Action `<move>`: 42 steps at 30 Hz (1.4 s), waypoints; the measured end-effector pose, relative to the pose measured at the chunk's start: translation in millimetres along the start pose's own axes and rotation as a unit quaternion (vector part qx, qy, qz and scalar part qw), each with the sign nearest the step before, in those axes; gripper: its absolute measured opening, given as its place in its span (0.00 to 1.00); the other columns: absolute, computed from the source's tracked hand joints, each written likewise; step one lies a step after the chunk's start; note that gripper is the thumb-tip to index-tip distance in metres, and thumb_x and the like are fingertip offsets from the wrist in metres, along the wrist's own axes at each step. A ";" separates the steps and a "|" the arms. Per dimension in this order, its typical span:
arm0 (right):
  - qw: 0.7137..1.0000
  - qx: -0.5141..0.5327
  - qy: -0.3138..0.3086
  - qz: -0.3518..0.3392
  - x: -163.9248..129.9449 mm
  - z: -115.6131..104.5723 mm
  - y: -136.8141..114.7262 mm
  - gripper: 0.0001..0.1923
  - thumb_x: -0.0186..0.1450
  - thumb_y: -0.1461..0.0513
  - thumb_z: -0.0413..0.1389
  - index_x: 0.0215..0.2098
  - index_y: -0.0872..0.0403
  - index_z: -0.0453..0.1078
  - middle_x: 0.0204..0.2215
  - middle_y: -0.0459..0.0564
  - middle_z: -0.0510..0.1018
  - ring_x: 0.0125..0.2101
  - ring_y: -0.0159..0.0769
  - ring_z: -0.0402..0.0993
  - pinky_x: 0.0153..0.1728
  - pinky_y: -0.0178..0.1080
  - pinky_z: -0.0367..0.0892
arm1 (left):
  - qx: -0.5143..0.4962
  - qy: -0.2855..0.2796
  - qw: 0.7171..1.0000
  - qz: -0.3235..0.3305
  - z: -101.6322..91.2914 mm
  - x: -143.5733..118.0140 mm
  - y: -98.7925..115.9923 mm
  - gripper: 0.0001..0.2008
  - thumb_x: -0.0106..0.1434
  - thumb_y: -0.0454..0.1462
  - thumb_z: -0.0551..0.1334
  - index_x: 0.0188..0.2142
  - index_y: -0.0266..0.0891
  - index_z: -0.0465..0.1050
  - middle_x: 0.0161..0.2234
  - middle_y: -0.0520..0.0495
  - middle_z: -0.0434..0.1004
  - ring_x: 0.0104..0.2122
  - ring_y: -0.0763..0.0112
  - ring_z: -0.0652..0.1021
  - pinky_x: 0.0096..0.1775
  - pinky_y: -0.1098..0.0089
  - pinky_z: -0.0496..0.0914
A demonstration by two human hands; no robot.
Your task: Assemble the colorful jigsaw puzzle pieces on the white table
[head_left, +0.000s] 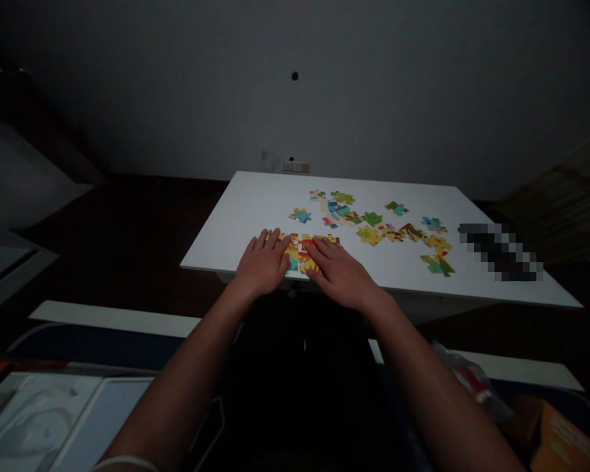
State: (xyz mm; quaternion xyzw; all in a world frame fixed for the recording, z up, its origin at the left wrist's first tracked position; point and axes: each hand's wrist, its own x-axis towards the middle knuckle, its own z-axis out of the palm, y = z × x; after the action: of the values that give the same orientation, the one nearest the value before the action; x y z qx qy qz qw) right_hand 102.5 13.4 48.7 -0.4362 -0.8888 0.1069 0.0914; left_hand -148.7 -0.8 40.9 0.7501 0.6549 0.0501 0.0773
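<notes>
Both of my hands lie flat over joined jigsaw puzzle pieces point(303, 254) at the near edge of the white table point(255, 196). My left hand point(264, 261) covers the left part of them, fingers stretched out and pointing away from me. Over the right part rests my right hand point(338, 267), its fingers spread. Between the hands, yellow, red and teal print shows, with a narrow gap or seam running down the middle. What lies under the palms is hidden. Beyond my hands is a loose blue and yellow puzzle piece point(301, 215).
Several loose puzzle pieces point(372, 218) are scattered across the table's middle and right. A blurred-out dark object point(501, 252) lies near the right edge. A bench carries an open white box point(39, 413) at left, and a clear plastic bag point(472, 380) and orange box point(565, 436) at right.
</notes>
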 end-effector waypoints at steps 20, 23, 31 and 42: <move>0.999 -0.013 -0.009 0.032 6.1 -8.7 -13.1 0.37 0.88 0.51 0.52 0.90 0.54 0.68 0.89 0.58 0.64 0.89 0.65 0.59 0.91 0.71 0.55 | 0.043 0.040 0.998 -0.003 4.4 -3.9 7.3 0.32 0.91 0.43 0.53 0.89 0.48 0.68 0.91 0.41 0.62 0.90 0.40 0.63 0.86 0.36 0.63; 0.999 -0.008 -0.004 0.035 5.9 -6.8 -12.3 0.36 0.88 0.52 0.54 0.91 0.48 0.68 0.89 0.54 0.66 0.89 0.65 0.60 0.90 0.74 0.57 | 0.051 0.054 0.997 0.003 4.8 -5.3 8.3 0.32 0.90 0.41 0.54 0.88 0.47 0.70 0.90 0.40 0.64 0.89 0.40 0.65 0.86 0.37 0.64; 0.999 0.007 -0.001 0.042 3.4 -3.1 -10.4 0.34 0.88 0.55 0.56 0.89 0.52 0.70 0.89 0.60 0.66 0.90 0.65 0.58 0.91 0.73 0.56 | 0.034 0.086 0.995 0.025 7.7 -8.0 6.6 0.31 0.89 0.42 0.55 0.86 0.44 0.73 0.88 0.37 0.67 0.87 0.37 0.68 0.83 0.34 0.67; 0.999 -0.017 -0.001 0.032 -1.3 0.8 -11.5 0.36 0.87 0.57 0.56 0.90 0.51 0.66 0.90 0.59 0.64 0.90 0.66 0.56 0.90 0.76 0.56 | 0.008 0.101 0.995 0.025 9.1 -10.8 6.7 0.31 0.88 0.42 0.58 0.85 0.49 0.74 0.87 0.40 0.70 0.87 0.36 0.69 0.82 0.31 0.70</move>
State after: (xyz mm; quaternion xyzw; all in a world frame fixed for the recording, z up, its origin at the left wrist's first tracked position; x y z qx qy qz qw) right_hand 94.4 5.5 50.9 -0.4655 -0.8764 0.0945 0.0798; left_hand -142.1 -12.8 33.5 0.7578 0.6409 0.1224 0.0037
